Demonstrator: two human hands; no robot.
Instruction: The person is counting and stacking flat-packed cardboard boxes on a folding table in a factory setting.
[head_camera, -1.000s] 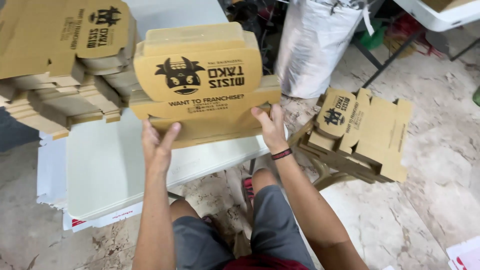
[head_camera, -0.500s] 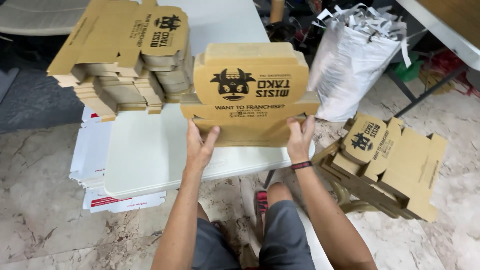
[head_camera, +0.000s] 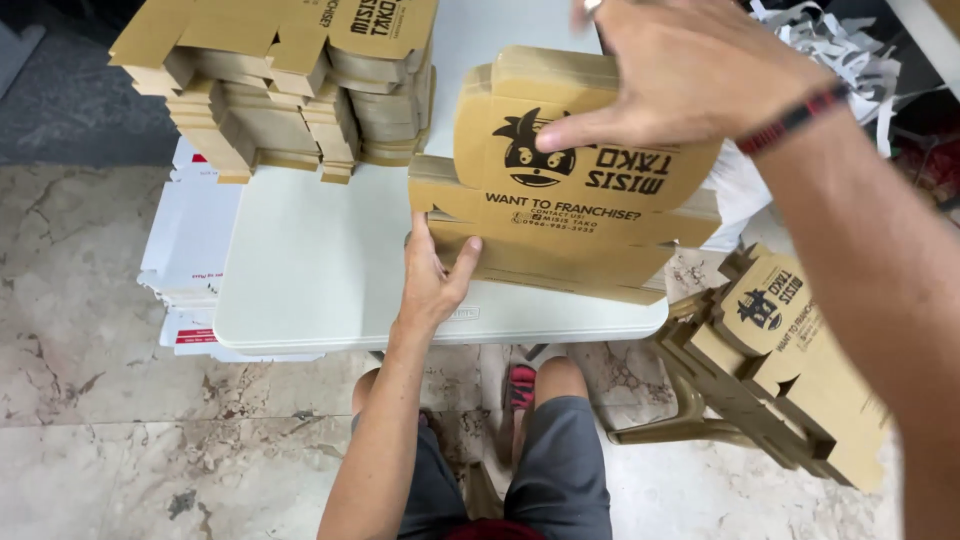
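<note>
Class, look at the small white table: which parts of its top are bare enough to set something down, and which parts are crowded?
Bare: the near left stretch of the white table, bordered by the tall stack of cardboard blanks behind, the left hand on its right, and the front edge. Crowded: the right side, under the printed blanks both hands hold, right hand on top, and the far left corner under the tall stack.
</note>
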